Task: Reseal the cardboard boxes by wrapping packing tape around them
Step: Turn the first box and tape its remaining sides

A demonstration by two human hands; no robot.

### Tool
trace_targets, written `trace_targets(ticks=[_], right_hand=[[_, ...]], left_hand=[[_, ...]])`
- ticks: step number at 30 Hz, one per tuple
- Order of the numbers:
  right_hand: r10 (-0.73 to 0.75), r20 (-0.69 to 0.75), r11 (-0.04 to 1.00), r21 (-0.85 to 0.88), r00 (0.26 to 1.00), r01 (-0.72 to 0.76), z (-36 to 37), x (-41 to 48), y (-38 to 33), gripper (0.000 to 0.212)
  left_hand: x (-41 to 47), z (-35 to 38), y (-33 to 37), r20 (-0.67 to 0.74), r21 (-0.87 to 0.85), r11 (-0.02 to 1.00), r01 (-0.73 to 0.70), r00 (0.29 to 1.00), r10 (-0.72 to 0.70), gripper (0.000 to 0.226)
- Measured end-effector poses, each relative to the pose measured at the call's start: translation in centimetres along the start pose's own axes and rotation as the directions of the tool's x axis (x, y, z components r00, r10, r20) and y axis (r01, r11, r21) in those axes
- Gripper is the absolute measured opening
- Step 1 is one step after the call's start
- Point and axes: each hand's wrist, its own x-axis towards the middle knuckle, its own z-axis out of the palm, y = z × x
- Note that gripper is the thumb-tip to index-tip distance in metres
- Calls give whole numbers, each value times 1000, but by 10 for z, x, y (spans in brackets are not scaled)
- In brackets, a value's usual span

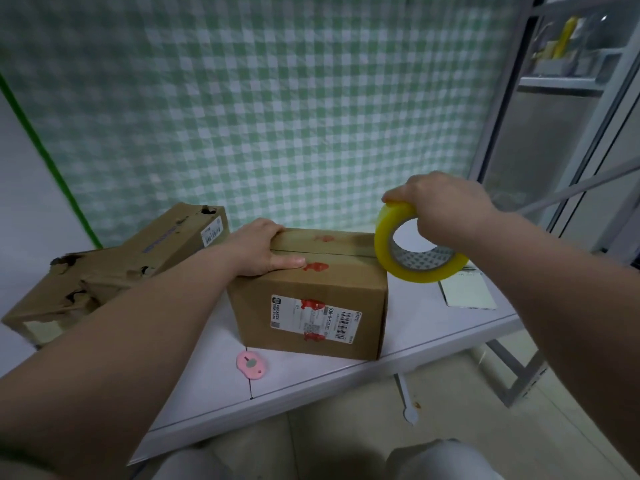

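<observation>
A brown cardboard box (332, 271) with a white shipping label and red marks stands in the middle of the white table (433, 327). My left hand (258, 247) rests on the box's top left corner, thumb flat along the top and fingers over the far edge. My right hand (440, 202) grips a yellow roll of packing tape (384, 240) from above and holds it upright at the box's top right edge. A second, torn cardboard box (114, 268) lies to the left.
A small pink cutter (248, 364) lies on the table in front of the box. A white card (467, 289) sits at the right. A green checked cloth (277, 116) hangs behind, and a metal shelf frame (568, 98) stands at the right.
</observation>
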Motion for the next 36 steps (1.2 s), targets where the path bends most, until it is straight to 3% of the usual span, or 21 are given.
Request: trace_targets(ticks=[4,8,13,19,26,29,36], right_hand=[[-68,69,980,-180,995,79,13,-8,7,66],[-54,111,989,-132,992,68,30,-11,8,64],[-45,125,985,-158,991,65,41,-14,6,66],[-50,166,980,-182,985,81,57,-15,2,67],[-32,178,973,-221,984,72,75,-20,-14,59],[-12,169,977,-206,986,47,80,-21,-24,48],[15,137,974,-227,990,17,82,-22,-35,37]], left_hand=[[1,0,3,15,13,1000,8,1000,-8,110],[0,1,4,15,25,1000,3,1000,-3,98],[-1,0,6,52,18,999,40,998,-41,111],[0,3,4,74,7,999,37,997,-38,93],[-4,4,6,118,17,999,42,992,-44,96],[-5,5,8,81,95,987,132,987,-140,113],[-10,13,29,65,201,934,296,947,-314,110]])
